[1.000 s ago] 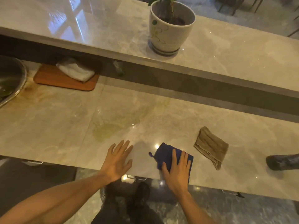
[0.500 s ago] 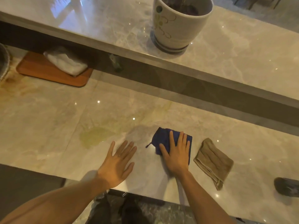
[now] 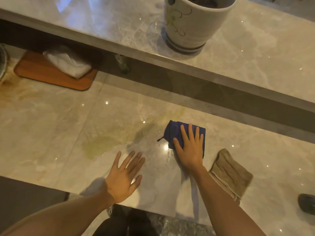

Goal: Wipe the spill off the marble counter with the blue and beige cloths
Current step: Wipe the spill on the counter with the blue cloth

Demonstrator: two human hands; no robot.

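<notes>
I am pressing the right hand flat on the folded blue cloth, fingers straight and lightly spread, nothing pinched; the cloth is lying under the palm on the marble surface, its small loop tag trailing toward the left hand. The left hand is resting open on bare marble, fingers fanned, holding nothing; I judge it is bracing me. The yellowish spill is sitting just ahead of the left hand and well to the left of the right hand; a fainter wet streak is running from it toward the cloth's far edge; the cloth does not appear to be touching the main puddle yet. The beige cloth is lying folded just beside the right forearm, untouched. Step in hand, as I read it: starting the first wipe with the blue cloth; next move is calling for sliding it leftward under steady pressure into the puddle, the beige cloth being kept for afterward.
</notes>
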